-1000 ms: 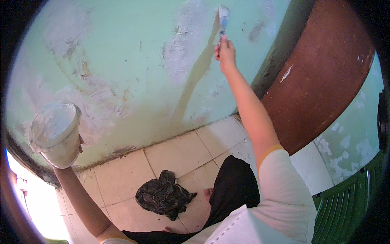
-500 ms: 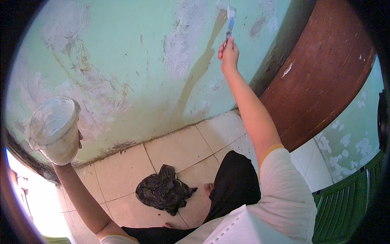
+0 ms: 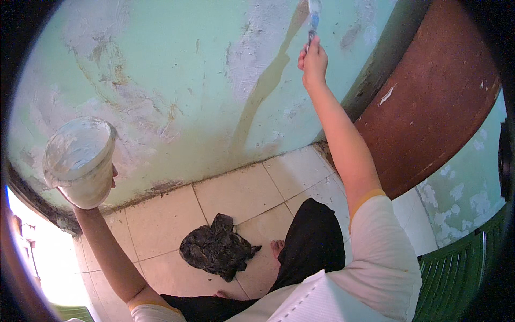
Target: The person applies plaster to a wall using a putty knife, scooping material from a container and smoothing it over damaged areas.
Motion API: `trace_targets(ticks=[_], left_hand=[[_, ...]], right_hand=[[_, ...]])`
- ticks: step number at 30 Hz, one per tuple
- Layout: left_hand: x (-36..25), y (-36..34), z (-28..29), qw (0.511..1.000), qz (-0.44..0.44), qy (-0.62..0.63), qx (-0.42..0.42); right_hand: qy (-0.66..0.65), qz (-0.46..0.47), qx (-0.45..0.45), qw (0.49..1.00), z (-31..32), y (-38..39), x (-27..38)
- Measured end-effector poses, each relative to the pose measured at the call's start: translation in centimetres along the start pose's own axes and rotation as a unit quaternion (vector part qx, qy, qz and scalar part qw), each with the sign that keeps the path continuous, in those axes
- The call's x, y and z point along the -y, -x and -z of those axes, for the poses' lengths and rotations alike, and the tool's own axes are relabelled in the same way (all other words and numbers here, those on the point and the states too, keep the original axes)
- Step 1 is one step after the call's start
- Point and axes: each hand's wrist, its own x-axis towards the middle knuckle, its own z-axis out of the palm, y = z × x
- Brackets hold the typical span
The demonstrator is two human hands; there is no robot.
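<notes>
My left hand (image 3: pixel 113 176) grips a white bucket (image 3: pixel 88 188) from beneath and behind, so only its fingertips show at the bucket's right side. Pale paste coats the inside of the bucket, which is tilted toward me. My right hand (image 3: pixel 315 63) is closed round the handle of a putty knife (image 3: pixel 313 26), raised high at the top of the view. White paste covers the blade, which is close to the pale green wall (image 3: pixel 155 48); whether it touches, I cannot tell. Rough white patches of filler mark the wall, and the right arm's shadow falls across it.
A crumpled black plastic bag (image 3: pixel 217 247) lies on the tiled floor (image 3: pixel 161 236) by my feet. To the right stands a dark red-brown wooden panel (image 3: pixel 424 107). Green slatted furniture (image 3: pixel 456 273) is at the lower right. Bright light enters at the lower left.
My right hand and the putty knife have moved slightly up and right along the wall. The bucket in my left hand sits a little higher and further right in view.
</notes>
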Motion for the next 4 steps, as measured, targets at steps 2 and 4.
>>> trace_targets(ticks=[2, 4], left_hand=[[0.2, 0.1, -1.6, 0.999, 0.001, 0.018, -0.032], [-0.4, 0.3, -2.9, 0.997, -0.011, 0.033, -0.062]], right_hand=[[0.050, -0.003, -0.001, 0.999, -0.4, -1.0, 0.2], [0.102, -0.035, 0.023, 0.994, -0.4, 1.0, -1.7]])
